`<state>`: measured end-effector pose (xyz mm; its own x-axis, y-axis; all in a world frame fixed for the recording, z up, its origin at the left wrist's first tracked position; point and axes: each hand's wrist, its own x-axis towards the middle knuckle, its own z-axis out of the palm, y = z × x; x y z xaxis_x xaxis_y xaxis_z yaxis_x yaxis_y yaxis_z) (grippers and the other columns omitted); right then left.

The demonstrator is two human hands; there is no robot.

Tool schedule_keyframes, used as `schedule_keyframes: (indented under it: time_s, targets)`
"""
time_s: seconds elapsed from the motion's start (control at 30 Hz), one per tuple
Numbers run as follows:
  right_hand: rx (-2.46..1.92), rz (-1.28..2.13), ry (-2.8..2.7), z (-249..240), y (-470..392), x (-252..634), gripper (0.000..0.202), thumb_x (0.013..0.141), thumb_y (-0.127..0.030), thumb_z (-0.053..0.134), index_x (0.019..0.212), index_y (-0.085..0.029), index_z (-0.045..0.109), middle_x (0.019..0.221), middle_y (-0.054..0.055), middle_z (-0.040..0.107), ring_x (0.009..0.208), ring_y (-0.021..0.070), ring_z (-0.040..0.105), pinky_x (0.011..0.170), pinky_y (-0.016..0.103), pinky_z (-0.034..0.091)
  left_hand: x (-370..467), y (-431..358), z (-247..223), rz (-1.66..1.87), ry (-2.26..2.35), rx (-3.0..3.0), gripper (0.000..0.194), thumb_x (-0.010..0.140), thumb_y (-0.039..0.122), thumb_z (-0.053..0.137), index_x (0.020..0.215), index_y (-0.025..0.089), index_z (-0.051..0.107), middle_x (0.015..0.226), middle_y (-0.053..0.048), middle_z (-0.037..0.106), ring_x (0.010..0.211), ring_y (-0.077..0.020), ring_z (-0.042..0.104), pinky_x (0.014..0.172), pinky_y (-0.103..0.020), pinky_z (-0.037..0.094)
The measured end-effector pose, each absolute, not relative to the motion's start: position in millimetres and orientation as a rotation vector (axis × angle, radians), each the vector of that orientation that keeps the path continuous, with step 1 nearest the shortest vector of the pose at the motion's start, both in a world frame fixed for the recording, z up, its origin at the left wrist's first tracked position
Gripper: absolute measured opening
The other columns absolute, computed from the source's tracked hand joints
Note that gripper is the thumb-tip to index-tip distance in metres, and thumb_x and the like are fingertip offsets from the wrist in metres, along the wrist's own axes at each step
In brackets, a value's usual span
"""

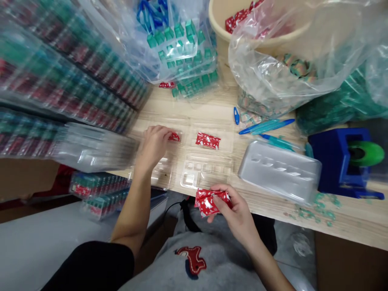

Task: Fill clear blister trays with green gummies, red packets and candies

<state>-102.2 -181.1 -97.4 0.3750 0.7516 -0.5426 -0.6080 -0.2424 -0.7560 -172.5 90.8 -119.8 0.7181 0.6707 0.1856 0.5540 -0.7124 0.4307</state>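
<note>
The right hand (235, 210) clamped a bunch of glossy red, white-printed packets (207, 201); the left hand (154, 144) pinched one small red packet (174, 137) over the clear tray (194, 167).

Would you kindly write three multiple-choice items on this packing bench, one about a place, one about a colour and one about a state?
1. Where does the tape holder stand?
A. at the right end of the table
B. under the left hand
C. inside the tub

2. What colour are the packets in the right hand?
A. green
B. red with white print
C. plain blue

3. What is the left hand doing?
A. resting flat, holding nothing
B. gripping a pen
C. pressing a red packet into the clear tray

Answers: 1 A, the blue holder sits at the far right beside the grey tray. 2 B, the bunch is red with white marks. 3 C, its fingertips meet the small packet at a tray pocket.
</note>
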Motion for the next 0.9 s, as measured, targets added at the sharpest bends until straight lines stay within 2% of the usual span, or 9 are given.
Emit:
schedule_keyframes:
  time_s: [0.07, 0.13, 0.2, 0.3, 0.47, 0.63, 0.77, 0.9]
  targets:
    - [-1.283, 1.268, -0.16, -98, -185, -102, 0.024, 0.087, -0.041, 0.062, 0.102, -0.023, 0.058, 0.073, -0.002, 0.073, 0.052, 0.0133, 0.069, 0.055, 0.026, 0.055, -168, 94, -133, 0.46, 0.946, 2.598, 0.021, 0.092, 0.023, 0.05, 0.094, 0.023, 0.071, 0.104, -0.011, 0.064, 0.104, -0.0307, 0.056, 0.098, -0.053, 0.043]
    - [-1.29, 1.242, -0.163, -100, -187, -101, 0.023, 0.086, -0.039, 0.062, 0.104, -0.024, 0.057, 0.077, -0.002, 0.073, 0.056, 0.0136, 0.07, 0.061, 0.028, 0.057, -162, 84, -141, 0.522, 0.895, 2.604, 0.027, 0.095, 0.024, 0.045, 0.109, 0.023, 0.068, 0.115, -0.013, 0.06, 0.109, -0.0295, 0.054, 0.099, -0.051, 0.043]
    - [-1.319, 1.2, -0.15, -103, -189, -101, 0.025, 0.085, -0.038, 0.063, 0.106, -0.025, 0.057, 0.084, -0.001, 0.074, 0.06, 0.0143, 0.072, 0.066, 0.03, 0.059, -156, 69, -145, 0.569, 0.819, 2.611, 0.033, 0.096, 0.021, 0.041, 0.121, 0.022, 0.062, 0.12, -0.013, 0.057, 0.109, -0.0266, 0.054, 0.098, -0.047, 0.045]
    - [-1.409, 1.034, -0.151, -108, -193, -101, 0.026, 0.084, -0.039, 0.066, 0.105, -0.025, 0.059, 0.095, 0.001, 0.072, 0.073, 0.0166, 0.072, 0.071, 0.033, 0.061, -152, 52, -145, 0.588, 0.774, 2.617, 0.038, 0.096, 0.016, 0.038, 0.13, 0.021, 0.055, 0.125, -0.014, 0.054, 0.113, -0.0256, 0.053, 0.099, -0.046, 0.045]
    - [-1.814, 0.626, -0.366, -115, -197, -99, 0.016, 0.087, -0.03, 0.064, 0.101, -0.023, 0.067, 0.097, 0.005, 0.071, 0.087, 0.0198, 0.068, 0.079, 0.035, 0.057, -149, 35, -144, 0.41, 0.524, 2.668, 0.043, 0.089, 0.006, 0.043, 0.12, 0.026, 0.064, 0.127, -0.008, 0.06, 0.118, -0.0264, 0.05, 0.106, -0.049, 0.04]
    - [-2.027, 0.431, -0.737, -122, -188, -98, 0.012, 0.092, -0.025, 0.059, 0.1, -0.02, 0.066, 0.088, 0.006, 0.071, 0.079, 0.0208, 0.067, 0.071, 0.034, 0.056, -160, 26, -139, 0.497, 0.51, 2.609, 0.041, 0.09, 0.004, 0.041, 0.116, 0.024, 0.065, 0.138, -0.009, 0.051, 0.13, -0.0246, 0.045, 0.109, -0.048, 0.038]
    - [-2.03, 0.35, -0.874, -126, -179, -99, 0.017, 0.095, -0.025, 0.054, 0.093, -0.019, 0.07, 0.095, 0.01, 0.069, 0.091, 0.024, 0.065, 0.079, 0.037, 0.055, -185, 12, -123, 0.545, 0.495, 2.486, 0.03, 0.098, 0.014, 0.043, 0.119, 0.025, 0.062, 0.128, -0.008, 0.059, 0.121, -0.0202, 0.053, 0.105, -0.043, 0.043]
    - [-1.993, 0.208, -1.043, -122, -176, -97, 0.019, 0.097, -0.019, 0.052, 0.105, -0.02, 0.069, 0.096, 0.008, 0.072, 0.089, 0.0228, 0.064, 0.081, 0.038, 0.053, -199, -15, -114, 0.341, 0.304, 2.419, 0.024, 0.097, 0.032, 0.054, 0.118, 0.023, 0.062, 0.118, -0.007, 0.067, 0.115, -0.0211, 0.057, 0.102, -0.042, 0.044]
